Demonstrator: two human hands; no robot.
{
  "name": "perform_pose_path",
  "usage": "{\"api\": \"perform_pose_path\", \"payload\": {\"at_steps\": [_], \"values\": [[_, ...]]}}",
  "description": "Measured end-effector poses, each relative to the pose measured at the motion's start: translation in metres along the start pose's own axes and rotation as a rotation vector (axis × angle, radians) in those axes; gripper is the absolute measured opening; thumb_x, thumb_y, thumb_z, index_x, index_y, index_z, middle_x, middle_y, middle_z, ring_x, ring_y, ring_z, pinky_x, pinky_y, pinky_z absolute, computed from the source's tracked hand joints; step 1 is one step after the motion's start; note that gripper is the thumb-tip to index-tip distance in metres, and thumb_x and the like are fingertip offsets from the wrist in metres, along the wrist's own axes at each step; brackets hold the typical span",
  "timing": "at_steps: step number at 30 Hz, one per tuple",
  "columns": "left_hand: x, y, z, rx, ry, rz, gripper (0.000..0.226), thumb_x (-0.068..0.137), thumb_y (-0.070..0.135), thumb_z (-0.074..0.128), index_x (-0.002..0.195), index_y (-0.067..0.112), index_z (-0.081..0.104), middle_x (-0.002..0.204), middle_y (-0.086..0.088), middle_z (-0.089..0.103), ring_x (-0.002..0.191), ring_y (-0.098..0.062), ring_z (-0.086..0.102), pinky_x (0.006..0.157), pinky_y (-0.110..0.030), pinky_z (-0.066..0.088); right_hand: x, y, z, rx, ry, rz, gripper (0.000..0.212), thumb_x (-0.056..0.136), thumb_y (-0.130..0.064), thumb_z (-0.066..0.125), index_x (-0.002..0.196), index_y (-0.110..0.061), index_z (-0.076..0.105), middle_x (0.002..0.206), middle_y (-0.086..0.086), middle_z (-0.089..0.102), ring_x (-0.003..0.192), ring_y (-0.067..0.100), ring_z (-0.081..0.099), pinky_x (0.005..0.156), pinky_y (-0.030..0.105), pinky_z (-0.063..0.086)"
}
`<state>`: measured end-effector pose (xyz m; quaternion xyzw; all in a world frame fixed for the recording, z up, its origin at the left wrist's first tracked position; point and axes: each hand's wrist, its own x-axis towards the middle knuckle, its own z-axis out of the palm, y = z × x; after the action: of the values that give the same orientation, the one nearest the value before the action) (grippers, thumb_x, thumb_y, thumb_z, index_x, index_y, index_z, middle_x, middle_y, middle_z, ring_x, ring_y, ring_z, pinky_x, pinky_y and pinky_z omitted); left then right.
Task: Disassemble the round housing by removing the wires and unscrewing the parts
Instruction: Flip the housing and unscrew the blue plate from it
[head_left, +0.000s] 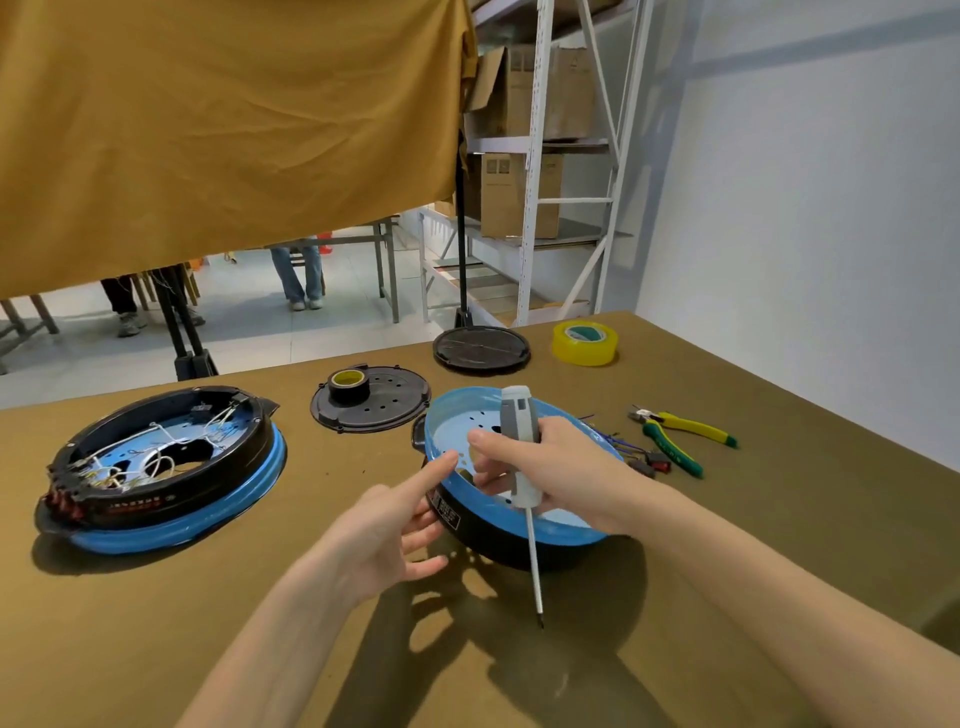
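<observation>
Grey-handled screwdriver (521, 467) stands near-upright in the right hand's (540, 470) grasp, tip down and toward the viewer, over the nearer of two blue-rimmed round housings (566, 530). Left hand (387, 535) is released, forefinger extended to that housing's rim. Two black covers, two tape rolls, one pair of pliers (675, 436) noted.

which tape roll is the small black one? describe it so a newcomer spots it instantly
On the olive-brown table, find the flat black perforated disc between the two blue-and-black round housings. The small black tape roll sits on that disc's left part. Unlike the larger translucent yellow tape roll near the far edge, it is dark and squat.
</observation>
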<state>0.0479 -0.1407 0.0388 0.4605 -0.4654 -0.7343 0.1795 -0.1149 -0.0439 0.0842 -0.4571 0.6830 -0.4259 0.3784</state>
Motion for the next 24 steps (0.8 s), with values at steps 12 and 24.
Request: {"api": "perform_pose_path", "payload": {"at_steps": [12,24], "values": [[0.031,-0.012,-0.048,0.091,-0.169,-0.093,0.066,0.055,0.047,0.093,0.092,-0.006,0.080,0.109,-0.026,0.075,0.095,-0.032,0.077,0.074,-0.035,0.064,0.012,-0.007,-0.031,0.288,0.355,-0.115,0.071,0.088,-0.076,0.052,0.062,-0.011,0.066,0.051,0.004,0.048,0.041,0.014,0.039,0.043,0.026,0.034],[0.039,-0.017,-0.035,0.133,-0.268,-0.067,0.070,0.070,0.050,0.080,0.111,-0.005,0.069,0.097,-0.017,0.077,0.080,-0.022,0.076,0.073,-0.029,0.060,0.043,0.026,0.010,0.453,0.580,-0.457,0.058,0.093,-0.061,0.060,0.062,-0.013,0.062,0.059,0.010,0.063,0.045,0.011,0.052,0.044,0.021,0.040]]}}
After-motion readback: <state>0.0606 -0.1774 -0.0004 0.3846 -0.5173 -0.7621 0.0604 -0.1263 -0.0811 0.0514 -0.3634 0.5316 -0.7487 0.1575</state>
